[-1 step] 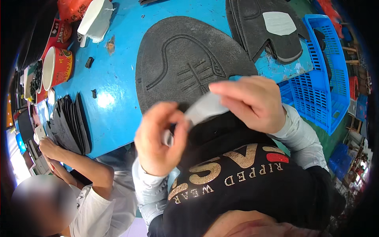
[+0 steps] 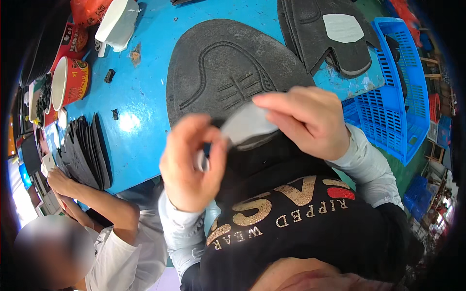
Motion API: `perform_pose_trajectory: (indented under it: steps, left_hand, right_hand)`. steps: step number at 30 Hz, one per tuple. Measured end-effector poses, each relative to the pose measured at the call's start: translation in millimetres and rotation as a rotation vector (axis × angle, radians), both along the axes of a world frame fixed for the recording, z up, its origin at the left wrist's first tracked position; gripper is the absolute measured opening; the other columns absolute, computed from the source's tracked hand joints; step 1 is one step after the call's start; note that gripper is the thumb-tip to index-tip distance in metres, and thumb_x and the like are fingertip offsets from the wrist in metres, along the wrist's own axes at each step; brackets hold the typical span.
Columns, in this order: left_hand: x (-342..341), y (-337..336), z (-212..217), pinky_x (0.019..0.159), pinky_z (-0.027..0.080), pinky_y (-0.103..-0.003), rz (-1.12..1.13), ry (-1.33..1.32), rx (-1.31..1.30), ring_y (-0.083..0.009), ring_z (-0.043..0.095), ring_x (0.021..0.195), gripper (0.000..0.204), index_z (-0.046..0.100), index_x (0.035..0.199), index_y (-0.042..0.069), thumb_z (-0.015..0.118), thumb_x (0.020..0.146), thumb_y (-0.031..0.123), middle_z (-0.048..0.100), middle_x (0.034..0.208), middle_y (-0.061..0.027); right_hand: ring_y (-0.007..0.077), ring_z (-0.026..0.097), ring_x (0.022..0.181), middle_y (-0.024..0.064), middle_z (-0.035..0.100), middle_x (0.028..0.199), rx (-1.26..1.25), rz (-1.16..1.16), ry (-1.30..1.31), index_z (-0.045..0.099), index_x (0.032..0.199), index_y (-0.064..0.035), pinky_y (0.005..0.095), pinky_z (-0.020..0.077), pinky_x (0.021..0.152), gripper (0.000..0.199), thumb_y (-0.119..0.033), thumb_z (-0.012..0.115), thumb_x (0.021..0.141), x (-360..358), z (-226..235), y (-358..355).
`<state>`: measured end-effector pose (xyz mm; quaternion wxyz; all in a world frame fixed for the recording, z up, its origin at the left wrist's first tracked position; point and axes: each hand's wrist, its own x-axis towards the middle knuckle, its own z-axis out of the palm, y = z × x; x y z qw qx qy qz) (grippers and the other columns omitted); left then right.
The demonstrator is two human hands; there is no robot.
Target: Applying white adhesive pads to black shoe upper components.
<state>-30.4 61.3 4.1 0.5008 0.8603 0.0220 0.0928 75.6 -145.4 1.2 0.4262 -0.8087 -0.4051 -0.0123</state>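
Note:
A thin, whitish-grey patch [image 2: 250,125] stretches between my hands above the near edge of a dark grey shoe-upper-shaped piece [image 2: 218,63]. My right hand [image 2: 308,121] pinches the patch's upper right end between thumb and fingers. At its lower left end, my left hand [image 2: 191,162] is curled with thumb and forefinger closed on the corner. Something small and pale [image 2: 200,160] shows inside the left hand's curl; blur hides what it is. The grey piece lies flat on the blue table, with stitched-looking curved lines and crossed grooves on it.
More dark grey pieces [image 2: 310,34] lie at the upper right, one bearing a white patch [image 2: 343,28]. A blue plastic basket [image 2: 415,121] stands beyond the table's right edge. At left are a stack of dark pieces [image 2: 82,153], a paper tub [image 2: 73,82] and a person's arm [image 2: 104,201].
Both hands have shifted slightly up and left. The patch has turned to show more of its flat face; my left thumb and forefinger stay closed at its end.

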Motion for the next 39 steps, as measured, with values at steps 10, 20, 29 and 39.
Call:
perform_pose_trajectory:
  steps: [10, 20, 29, 39]
  left_hand:
    - [42.9, 10.6, -10.5, 0.057, 0.044, -0.024, 0.060, 0.092, 0.299, -0.0097, 0.055, 0.060, 0.037, 0.052, 0.116, 0.003, 0.068, 0.083, 0.005, 0.061, 0.073, -0.0043]
    - [21.7, -10.0, 5.4, 0.079, 0.045, -0.039, -0.124, -0.232, 0.883, -0.0320, 0.059, 0.099, 0.036, 0.060, 0.120, 0.004, 0.063, 0.084, 0.008, 0.059, 0.120, -0.0164]
    - [25.7, -15.4, -12.5, 0.103, 0.037, -0.047, -0.268, -0.203, 0.925, -0.0395, 0.048, 0.125, 0.038, 0.055, 0.128, 0.000, 0.050, 0.094, 0.018, 0.054, 0.133, -0.0172]
    - [22.3, 2.1, -18.4, 0.105, 0.035, -0.047, -0.248, -0.151, 0.830, -0.0374, 0.047, 0.127, 0.037, 0.057, 0.126, 0.003, 0.054, 0.092, 0.016, 0.053, 0.134, -0.0184]
  right_hand:
    - [0.0182, 0.057, 0.056, 0.0052, 0.059, 0.069, -0.048, -0.198, -0.150, 0.064, 0.111, -0.0085, 0.0287, 0.0454, 0.051, 0.036, -0.008, 0.073, 0.076, 20.7, -16.7, 20.9]
    - [0.0286, 0.058, 0.104, 0.0084, 0.061, 0.106, 0.121, -0.050, -0.378, 0.063, 0.107, -0.0037, 0.0445, 0.0446, 0.088, 0.040, -0.029, 0.070, 0.077, 9.6, -11.7, 11.6]
    - [0.0334, 0.050, 0.119, 0.0124, 0.062, 0.115, 0.158, -0.003, -0.416, 0.065, 0.106, -0.0010, 0.0574, 0.0301, 0.105, 0.052, -0.046, 0.063, 0.080, -1.5, -21.3, 6.9]
    - [0.0298, 0.032, 0.137, 0.0109, 0.043, 0.144, -0.386, -0.009, -0.302, 0.048, 0.136, -0.0057, 0.0587, 0.0171, 0.111, 0.082, -0.064, 0.057, 0.079, 2.9, -29.2, -2.8]
